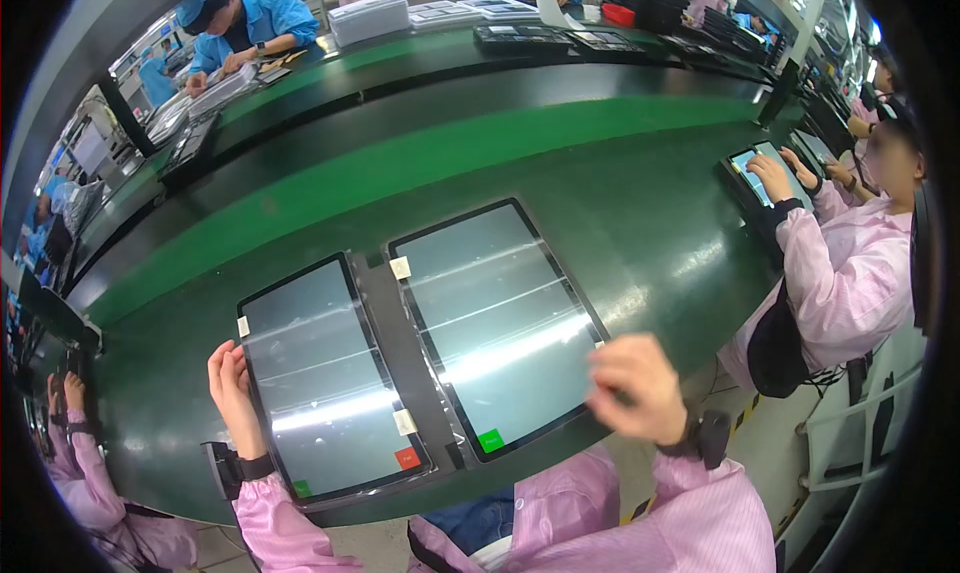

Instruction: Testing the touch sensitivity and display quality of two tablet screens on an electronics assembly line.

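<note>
Two tablets lie side by side on the green workbench, their large screens pale grey with bright light streaks. The left tablet (320, 373) has pale tabs at its edges, a red square in the lower right corner and a green one in the lower left. On the right tablet (490, 323) a green square shows in the lower left corner. My left hand (233, 398) rests at the left tablet's left edge, fingers loosely extended; its thumb is hidden. Over the right tablet's lower right edge is my right hand (637, 388), fingers bent and smeared by motion.
A dark strip (400, 323) lies between the tablets. The green bench (640, 193) curves across, with a raised black ledge (440, 128) behind it. At right, a co-worker in pink (840, 263) handles another tablet (755, 173). Beyond the ledge, co-workers in blue sit near white stacks (368, 20).
</note>
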Demonstrator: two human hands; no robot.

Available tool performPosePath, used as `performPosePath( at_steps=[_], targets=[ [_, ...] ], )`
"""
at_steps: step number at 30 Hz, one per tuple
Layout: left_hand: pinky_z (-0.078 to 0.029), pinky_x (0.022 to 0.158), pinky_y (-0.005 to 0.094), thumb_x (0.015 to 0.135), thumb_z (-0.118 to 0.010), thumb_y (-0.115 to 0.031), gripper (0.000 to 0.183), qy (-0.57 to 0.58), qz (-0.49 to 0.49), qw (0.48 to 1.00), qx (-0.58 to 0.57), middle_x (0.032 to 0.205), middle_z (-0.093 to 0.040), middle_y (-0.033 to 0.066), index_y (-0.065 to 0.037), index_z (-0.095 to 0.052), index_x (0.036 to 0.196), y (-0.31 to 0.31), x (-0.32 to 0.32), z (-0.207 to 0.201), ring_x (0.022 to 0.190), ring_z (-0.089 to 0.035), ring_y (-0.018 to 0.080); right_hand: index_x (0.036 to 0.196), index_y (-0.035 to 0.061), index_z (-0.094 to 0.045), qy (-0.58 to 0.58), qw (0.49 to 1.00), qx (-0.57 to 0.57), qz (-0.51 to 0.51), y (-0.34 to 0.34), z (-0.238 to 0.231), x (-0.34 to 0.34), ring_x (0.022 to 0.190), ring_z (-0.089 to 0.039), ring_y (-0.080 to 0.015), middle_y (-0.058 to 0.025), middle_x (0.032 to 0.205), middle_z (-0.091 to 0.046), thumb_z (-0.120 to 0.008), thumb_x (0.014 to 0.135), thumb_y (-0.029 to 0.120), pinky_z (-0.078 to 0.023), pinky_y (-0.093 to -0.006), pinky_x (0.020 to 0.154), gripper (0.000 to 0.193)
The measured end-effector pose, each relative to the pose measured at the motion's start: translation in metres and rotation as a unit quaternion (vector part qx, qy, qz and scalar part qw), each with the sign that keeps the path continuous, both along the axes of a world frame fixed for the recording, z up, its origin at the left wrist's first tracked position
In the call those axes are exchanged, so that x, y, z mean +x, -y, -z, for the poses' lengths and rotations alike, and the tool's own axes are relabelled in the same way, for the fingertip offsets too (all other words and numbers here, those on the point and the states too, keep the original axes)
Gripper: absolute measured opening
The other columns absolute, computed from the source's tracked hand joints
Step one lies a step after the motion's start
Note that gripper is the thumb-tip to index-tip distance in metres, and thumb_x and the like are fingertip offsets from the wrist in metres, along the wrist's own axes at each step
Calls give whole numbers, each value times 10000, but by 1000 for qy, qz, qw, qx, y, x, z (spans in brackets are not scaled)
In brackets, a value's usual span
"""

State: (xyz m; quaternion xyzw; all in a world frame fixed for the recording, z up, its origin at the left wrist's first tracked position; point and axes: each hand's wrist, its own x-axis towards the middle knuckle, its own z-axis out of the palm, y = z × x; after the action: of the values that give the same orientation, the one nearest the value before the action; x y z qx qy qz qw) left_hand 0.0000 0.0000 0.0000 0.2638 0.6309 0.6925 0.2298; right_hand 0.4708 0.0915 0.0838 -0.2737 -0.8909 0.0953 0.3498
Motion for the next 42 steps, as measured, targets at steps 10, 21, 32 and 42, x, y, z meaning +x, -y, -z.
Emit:
performPosePath(
  at_steps=[10,21,32,42],
  targets=[
    [-466,823,231,989,-488,-244,307,-33,-5,999,6,1027,-625,79,-6,-546,1175,-10,-5,-20,927,-587,121,926,70,-656,83,992,62,-71,18,20,-16,879,-591,-171,-26,976,-618,-735,713,113,-454,-301,720,232],
    [-452,817,217,989,-485,-237,286,-26,-6,1000,-8,1020,-621,69,-10,-567,1142,-4,-7,-20,929,-578,109,861,56,-639,31,998,-29,-56,3,-12,-30,786,-594,-210,-51,876,-631,-696,735,33,-437,-318,703,140],
    [-455,814,218,989,-489,-234,277,-13,-2,1000,7,1015,-619,63,-15,-570,1137,-5,-7,-17,915,-582,107,871,-15,-563,-299,920,-174,183,-26,-3,-34,724,-503,-105,-47,838,-578,-581,854,-21,-411,-240,684,25],
    [-456,827,219,990,-488,-239,280,-26,4,1000,-2,1018,-622,61,-17,-577,1135,-5,-10,-15,940,-586,108,881,-18,-611,-223,940,-251,62,-2,-11,-31,789,-604,-162,-102,866,-652,-629,809,-8,-466,-264,738,75]
  ],
)
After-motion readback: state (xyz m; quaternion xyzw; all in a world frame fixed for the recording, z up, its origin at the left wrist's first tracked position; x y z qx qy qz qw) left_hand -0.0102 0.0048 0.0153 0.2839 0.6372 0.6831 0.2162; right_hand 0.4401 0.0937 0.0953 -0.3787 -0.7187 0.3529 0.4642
